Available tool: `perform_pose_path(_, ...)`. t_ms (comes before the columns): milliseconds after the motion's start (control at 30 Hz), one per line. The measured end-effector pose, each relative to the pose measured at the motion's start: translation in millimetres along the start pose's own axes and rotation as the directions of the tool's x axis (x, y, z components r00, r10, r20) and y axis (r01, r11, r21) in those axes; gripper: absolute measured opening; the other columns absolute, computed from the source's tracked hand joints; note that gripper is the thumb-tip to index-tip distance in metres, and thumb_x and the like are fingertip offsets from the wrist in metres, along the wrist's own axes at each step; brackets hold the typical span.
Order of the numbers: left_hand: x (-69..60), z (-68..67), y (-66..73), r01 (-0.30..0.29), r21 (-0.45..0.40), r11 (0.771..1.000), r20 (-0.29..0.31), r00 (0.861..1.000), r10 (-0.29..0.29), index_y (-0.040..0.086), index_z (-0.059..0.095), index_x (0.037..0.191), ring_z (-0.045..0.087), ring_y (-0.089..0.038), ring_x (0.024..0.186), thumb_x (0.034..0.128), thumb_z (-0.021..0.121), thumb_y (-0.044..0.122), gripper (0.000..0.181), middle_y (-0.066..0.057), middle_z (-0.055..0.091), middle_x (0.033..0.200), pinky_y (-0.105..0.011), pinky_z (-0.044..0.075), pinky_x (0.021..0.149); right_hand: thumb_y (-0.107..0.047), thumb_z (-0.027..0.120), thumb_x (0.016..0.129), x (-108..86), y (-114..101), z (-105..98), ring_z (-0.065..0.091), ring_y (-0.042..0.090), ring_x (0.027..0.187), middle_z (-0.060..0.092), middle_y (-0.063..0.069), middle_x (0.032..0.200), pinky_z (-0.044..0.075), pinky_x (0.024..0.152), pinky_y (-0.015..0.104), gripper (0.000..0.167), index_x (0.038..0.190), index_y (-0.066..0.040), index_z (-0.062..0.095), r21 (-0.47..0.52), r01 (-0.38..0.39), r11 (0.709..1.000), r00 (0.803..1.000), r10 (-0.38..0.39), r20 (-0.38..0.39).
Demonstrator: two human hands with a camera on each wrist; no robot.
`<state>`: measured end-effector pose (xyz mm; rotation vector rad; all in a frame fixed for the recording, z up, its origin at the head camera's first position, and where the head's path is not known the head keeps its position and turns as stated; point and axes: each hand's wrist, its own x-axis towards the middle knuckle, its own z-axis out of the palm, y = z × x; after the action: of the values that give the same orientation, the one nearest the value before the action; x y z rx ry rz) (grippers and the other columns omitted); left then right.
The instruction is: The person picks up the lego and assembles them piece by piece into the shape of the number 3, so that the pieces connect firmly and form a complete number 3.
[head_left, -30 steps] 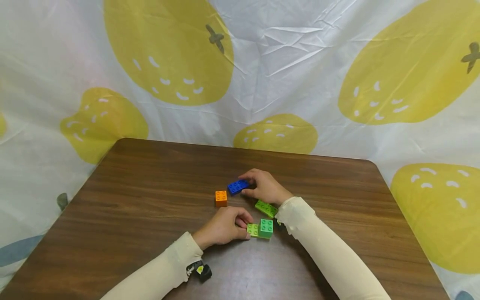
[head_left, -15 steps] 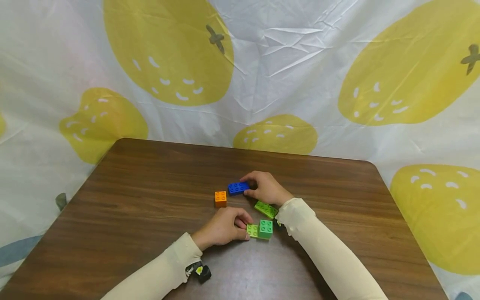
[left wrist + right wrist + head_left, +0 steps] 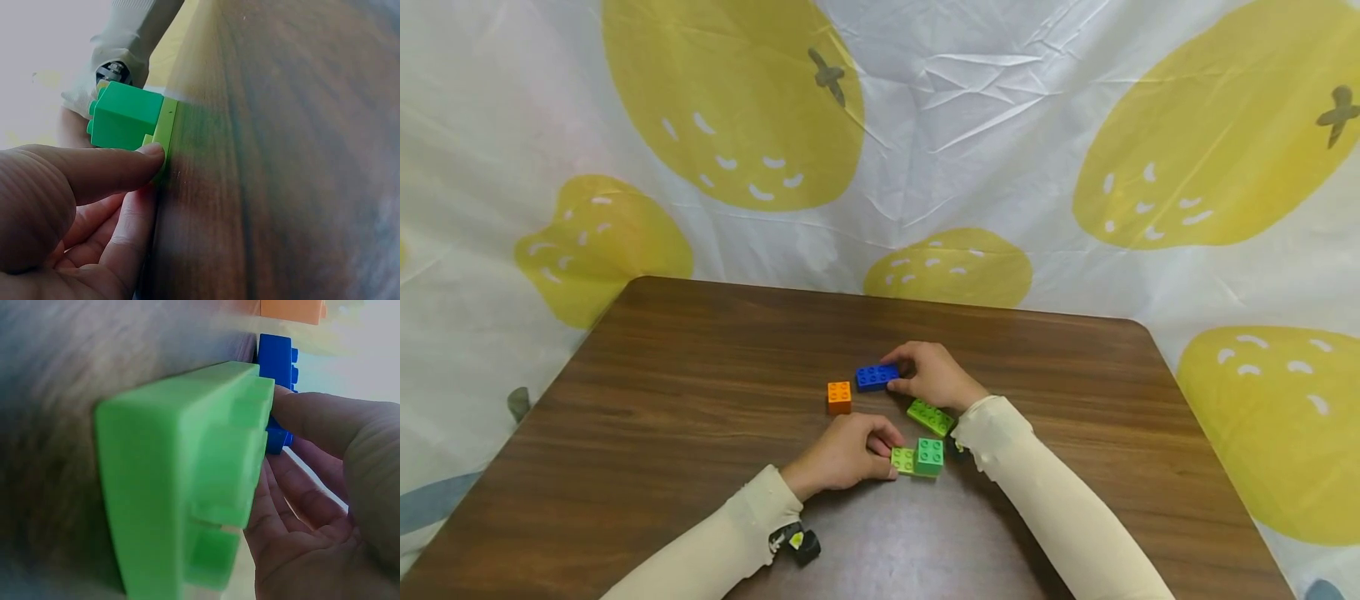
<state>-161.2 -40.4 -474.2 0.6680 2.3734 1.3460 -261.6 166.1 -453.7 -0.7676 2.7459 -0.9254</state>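
In the head view my left hand (image 3: 844, 452) pinches the left end of a flat light-green toy brick (image 3: 902, 460) lying on the table. A taller square green brick (image 3: 929, 456) sits on that brick's right end; the left wrist view shows the thumb against the light-green edge. Farther back, my right hand (image 3: 934, 375) holds the right end of a blue brick (image 3: 874, 377) between thumb and fingers. The blue brick lies studs up, its right end partly covered by the fingers. Large in the right wrist view, a lime-green brick (image 3: 144, 487) stands nearer the camera than the blue one.
A square orange brick (image 3: 839, 398) rests to the left of the blue one. The lime-green brick lies by the right cuff. Both hands work over a brown wooden table (image 3: 715, 367), with a fruit-patterned cloth (image 3: 925, 167) hanging behind its far edge.
The blue brick has turned slightly, from slanted to nearly level across the head view, as my right hand shifted a little nearer. My left hand keeps its pinch on the light-green brick.
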Motion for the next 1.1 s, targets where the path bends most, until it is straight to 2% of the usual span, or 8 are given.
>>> perform_pose_path(433, -0.4, 0.2, 1.4, 0.005, 0.002, 1.000, 0.005, 1.000, -0.005, 0.009, 0.076, 0.106, 0.068, -0.005, 0.082, 0.0788, 0.093, 0.009, 0.032, 0.001, 0.077, 0.092, -0.020, 0.057, 0.074, -0.019, 0.083, 0.092, -6.9, -2, -2, 0.071, 0.016, 0.097, 0.077, 0.005, 0.113, 0.061, 0.088, 0.038, 0.034, 0.124, -0.013, 0.076, 0.015, -0.011, 1.000, 1.000, 0.011, -0.014)
perform_pose_path(667, 1.0, 1.5, -0.5, 0.002, 0.004, 1.000, 0.000, 1.000, -0.002, 0.010, 0.076, 0.105, 0.068, -0.005, 0.081, 0.0784, 0.093, 0.010, 0.032, 0.002, 0.076, 0.091, -0.020, 0.057, 0.073, -0.018, 0.083, 0.092, -11.3, -4, -6, 0.073, 0.020, 0.100, 0.077, 0.006, 0.114, 0.062, 0.089, 0.041, 0.033, 0.124, -0.012, 0.076, 0.030, 0.005, 1.000, 1.000, -0.004, -0.027)
perform_pose_path(967, 0.4, 0.7, 0.1, 0.006, 0.000, 1.000, -0.002, 1.000, -0.006, 0.010, 0.076, 0.106, 0.068, -0.006, 0.082, 0.0787, 0.092, 0.009, 0.031, 0.002, 0.076, 0.092, -0.020, 0.057, 0.073, -0.020, 0.084, 0.092, -17.4, -5, -10, 0.072, 0.016, 0.097, 0.077, 0.004, 0.112, 0.062, 0.088, 0.038, 0.034, 0.123, -0.012, 0.076, 0.009, 0.021, 1.000, 0.999, -0.020, -0.051)
perform_pose_path(1100, -0.1, 0.2, 0.1, 0.008, 0.001, 1.000, 0.000, 1.000, -0.008, 0.010, 0.076, 0.105, 0.068, -0.006, 0.083, 0.0789, 0.092, 0.010, 0.031, 0.001, 0.076, 0.093, -0.021, 0.057, 0.074, -0.021, 0.084, 0.092, -21.7, -7, -12, 0.073, 0.016, 0.096, 0.077, 0.004, 0.111, 0.062, 0.088, 0.038, 0.034, 0.124, -0.012, 0.076, 0.033, 0.008, 0.999, 0.999, -0.006, -0.048)
